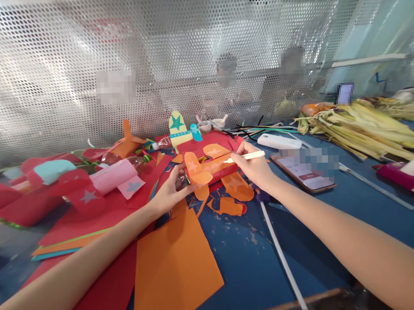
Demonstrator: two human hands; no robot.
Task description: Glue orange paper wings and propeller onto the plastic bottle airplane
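An orange and red paper airplane [212, 167] with silver stars on its wings and propeller lies in front of me. My left hand [174, 188] grips its propeller end, the thumb below and the fingers behind, partly hidden. In my right hand [253, 166] is a white marker [251, 156], held in a writing grip. The marker's tip is at the top of the plane's body, where pale marks show. Orange paper scraps [230, 206] lie just below the plane.
Orange sheets [176, 270] and red sheets [92, 288] cover the near left. More paper planes [88, 194] are heaped at left. A phone [305, 171], a glue gun's white stick [279, 243] and corn husks [363, 125] are to the right. People sit behind a perforated screen [175, 51].
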